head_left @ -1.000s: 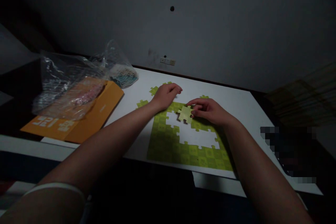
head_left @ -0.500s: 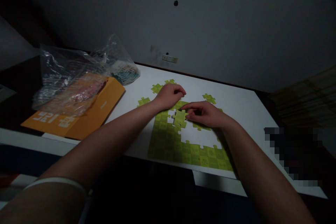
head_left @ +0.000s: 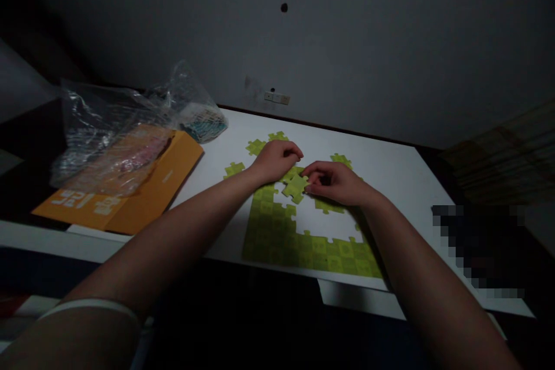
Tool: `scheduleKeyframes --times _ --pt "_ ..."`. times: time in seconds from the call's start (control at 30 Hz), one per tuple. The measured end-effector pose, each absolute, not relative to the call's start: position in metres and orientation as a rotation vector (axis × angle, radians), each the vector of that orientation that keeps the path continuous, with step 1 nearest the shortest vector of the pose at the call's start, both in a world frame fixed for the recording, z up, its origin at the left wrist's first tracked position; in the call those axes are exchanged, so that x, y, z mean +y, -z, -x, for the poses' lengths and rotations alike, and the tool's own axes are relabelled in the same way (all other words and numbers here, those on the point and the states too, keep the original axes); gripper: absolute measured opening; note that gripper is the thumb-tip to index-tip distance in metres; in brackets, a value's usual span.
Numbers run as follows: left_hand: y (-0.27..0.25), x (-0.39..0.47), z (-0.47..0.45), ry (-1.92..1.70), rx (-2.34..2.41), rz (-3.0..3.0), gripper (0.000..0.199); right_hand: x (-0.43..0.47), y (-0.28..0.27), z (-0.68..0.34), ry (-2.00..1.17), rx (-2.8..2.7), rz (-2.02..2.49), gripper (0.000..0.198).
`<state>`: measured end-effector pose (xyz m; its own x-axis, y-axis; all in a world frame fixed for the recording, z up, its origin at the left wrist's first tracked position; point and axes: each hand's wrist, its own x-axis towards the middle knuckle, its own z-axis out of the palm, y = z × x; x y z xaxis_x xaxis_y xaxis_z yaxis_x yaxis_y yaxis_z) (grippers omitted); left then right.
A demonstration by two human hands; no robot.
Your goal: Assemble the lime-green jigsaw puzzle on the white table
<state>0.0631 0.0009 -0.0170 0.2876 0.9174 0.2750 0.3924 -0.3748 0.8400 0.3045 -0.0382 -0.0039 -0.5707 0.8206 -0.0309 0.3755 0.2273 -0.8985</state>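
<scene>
Head view: shows right hand (head_left: 336, 182) pinching loose puzzle piece (head_left: 296, 186) by its right edge, thumb and fingertips brought together, grip nearly closed. Puts piece directly left of right fingertips, over the far-left part of white gap (head_left: 327, 225) in partly built green puzzle (head_left: 273, 234). Measures roughly as wide as long, with no marked long axis, and sits askew to the puzzle's checks. Cannot tell resting contact from slight lift. Leaves most of the gap on the side nearer the body and to the right.

Confirms right hand as nearer, already touching. Finds left hand (head_left: 275, 159) just beyond and to the left, near the piece but apart, fingers loosely curled; cannot see inside the curl. Covers part of the puzzle's far-left edge with that hand, judged the closest obstruction.

Records far-left pieces (head_left: 255, 147) beside left hand and far-right piece (head_left: 341, 158) beyond right hand, all on white surface (head_left: 385, 162). Logs orange envelope (head_left: 173, 170) under clear plastic bag (head_left: 108, 104), well left of the puzzle.
</scene>
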Motion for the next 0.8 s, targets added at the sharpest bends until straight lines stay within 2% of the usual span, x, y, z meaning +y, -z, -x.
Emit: scheduleKeyframes --times 0.3,0.5,0.67,0.8 --pt "0.021 -0.001 -0.065 -1.012 1.066 -1.878 0.016 -0.018 0.008 -0.32 -0.833 -1.754 1.215 0.037" --pt "0.02 -0.003 -0.063 -0.973 1.071 -1.925 0.016 -0.014 0.006 -0.322 -0.58 -1.723 1.297 0.03" --pt "0.014 0.0 -0.061 -1.108 1.305 -1.869 0.022 0.0 0.008 -0.342 -0.305 -1.454 1.368 0.028" --pt "0.005 0.016 -0.046 -1.319 1.437 -1.726 0.035 0.009 0.012 -0.37 -0.214 -1.38 1.553 0.031"
